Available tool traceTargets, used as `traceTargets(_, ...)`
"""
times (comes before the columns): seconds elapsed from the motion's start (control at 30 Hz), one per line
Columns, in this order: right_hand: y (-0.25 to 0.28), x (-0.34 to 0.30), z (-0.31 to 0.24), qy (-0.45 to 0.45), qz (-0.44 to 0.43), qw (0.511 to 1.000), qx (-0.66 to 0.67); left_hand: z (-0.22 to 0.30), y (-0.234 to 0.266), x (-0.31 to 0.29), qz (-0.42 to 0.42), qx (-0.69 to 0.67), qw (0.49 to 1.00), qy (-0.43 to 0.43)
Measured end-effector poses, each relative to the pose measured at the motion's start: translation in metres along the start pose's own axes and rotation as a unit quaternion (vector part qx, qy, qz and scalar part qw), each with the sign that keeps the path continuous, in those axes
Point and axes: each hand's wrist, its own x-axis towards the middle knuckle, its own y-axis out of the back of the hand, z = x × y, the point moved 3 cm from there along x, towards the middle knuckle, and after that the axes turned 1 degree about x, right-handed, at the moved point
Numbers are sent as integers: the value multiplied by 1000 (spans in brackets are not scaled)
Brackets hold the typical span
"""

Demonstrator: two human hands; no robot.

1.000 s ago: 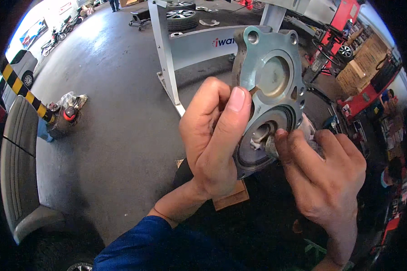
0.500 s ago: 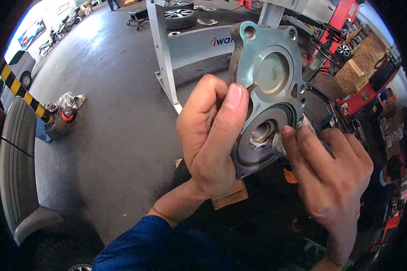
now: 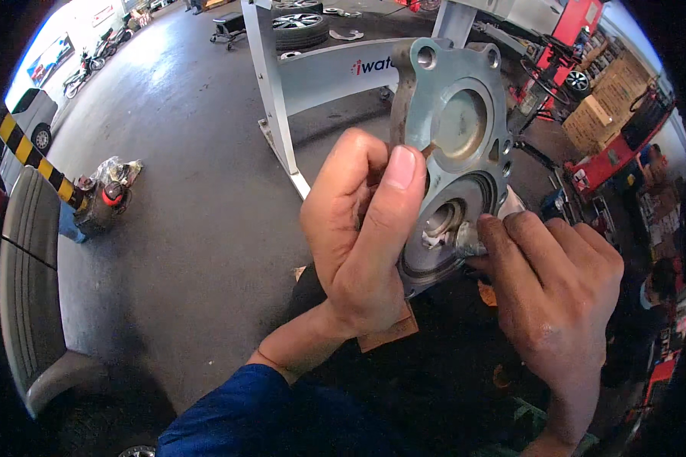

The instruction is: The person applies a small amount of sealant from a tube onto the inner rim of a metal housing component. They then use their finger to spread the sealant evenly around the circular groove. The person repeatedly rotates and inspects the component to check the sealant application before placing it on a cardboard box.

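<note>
Gripping the metal flange plate [image 3: 418, 99] by its left edge, your left hand [image 3: 362, 228] is closed, thumb laid on the front face and fingers curled behind. The plate is held up in front of you, roughly upright, above the dark workshop floor [image 3: 183, 198]. Your right hand [image 3: 560, 293] is drawn nearly closed, fingertips pinching a pale wad [image 3: 471, 241] against the right side of the lower recess [image 3: 432, 263]; whether it is cloth or paper, I cannot tell.

The plate could twist or slip, since only your left hand visibly steadies it and your right pushes off to one side. A drop could nick its flat face. The wad might snag on the recess's stepped rim and leave shreds; a white bit shows at the bore, but I can't tell if it is loose.

Counting: you have one plate, with two round recesses, upper and lower, and two holed ears at its top; further holes run down its right edge. There is one wad, and one striped post [image 3: 36, 161] to your left.
</note>
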Motion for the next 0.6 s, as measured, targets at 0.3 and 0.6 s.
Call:
traceTargets(0.3, 0, 1, 4, 5, -39, 999, 4, -1, -4, -3, 13, -31, 999, 12)
traceTargets(0.6, -1, 1, 4, 14, -60, 997, -46, -4, -8, -6, -1, -18, 1000, -12)
